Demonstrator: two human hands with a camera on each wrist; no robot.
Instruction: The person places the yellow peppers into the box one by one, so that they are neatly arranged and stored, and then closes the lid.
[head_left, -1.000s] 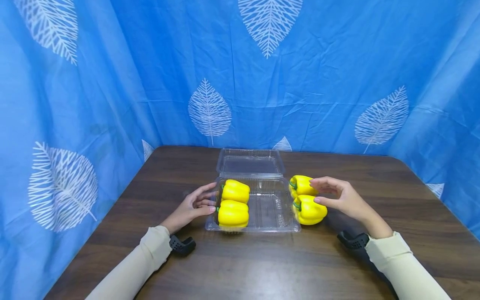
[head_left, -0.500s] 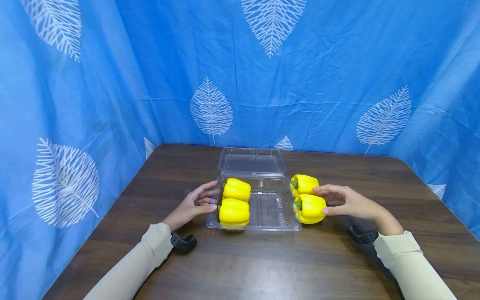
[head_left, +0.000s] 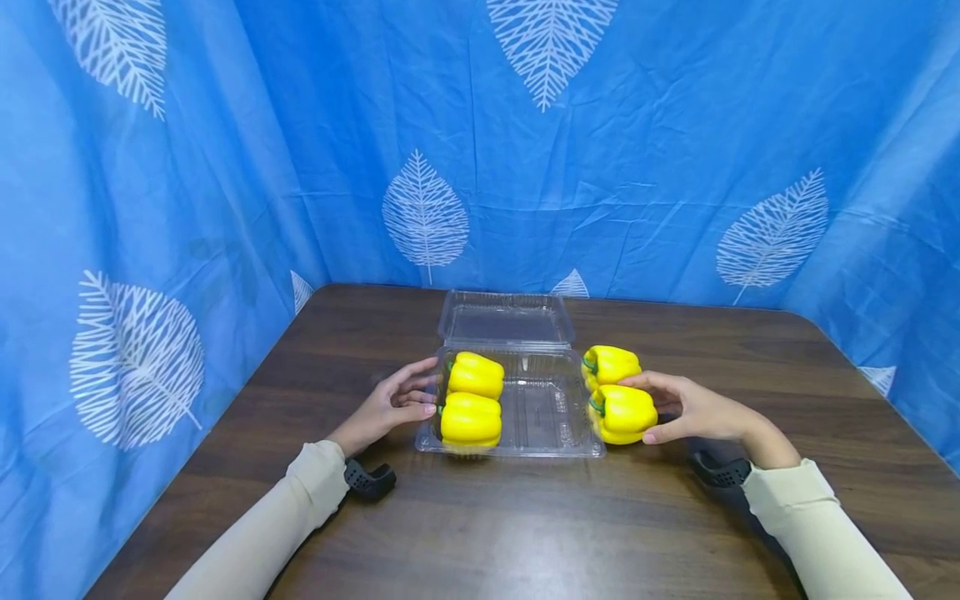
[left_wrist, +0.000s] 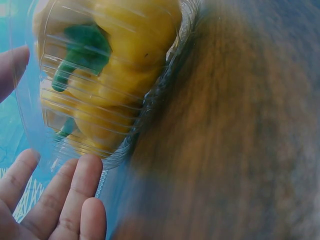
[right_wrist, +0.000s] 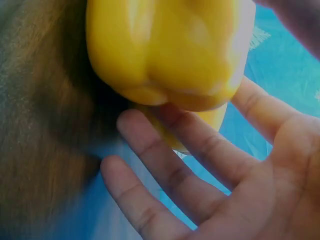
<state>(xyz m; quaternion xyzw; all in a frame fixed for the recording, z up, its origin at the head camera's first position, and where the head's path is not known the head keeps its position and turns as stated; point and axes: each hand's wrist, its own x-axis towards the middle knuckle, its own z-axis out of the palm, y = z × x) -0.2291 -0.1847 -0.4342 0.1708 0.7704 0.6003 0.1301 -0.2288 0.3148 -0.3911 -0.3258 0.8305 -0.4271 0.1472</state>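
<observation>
A clear plastic clamshell container (head_left: 536,408) lies with its lid folded back, two yellow bell peppers side by side in its left half. These are a front one (head_left: 471,421) and a back one (head_left: 477,377). My left hand (head_left: 386,408) is at the container's left wall, fingers extended, thumb tip by the rim. Just right of the container, my right hand (head_left: 697,410) holds the nearer loose yellow bell pepper (head_left: 626,412), thumb in front and fingers behind. In the right wrist view some fingertips pass behind this pepper (right_wrist: 170,50). Another yellow bell pepper (head_left: 613,363) lies behind it.
The container's lid (head_left: 506,319) lies flat toward the back of the brown wooden table (head_left: 480,533). A blue curtain (head_left: 645,150) with white leaf prints hangs behind and beside the table. Black straps (head_left: 369,481) are on both wrists.
My right hand has moved from above the two loose peppers to the right side of the nearer one, closing round it. My left hand keeps its place; the view has shifted slightly.
</observation>
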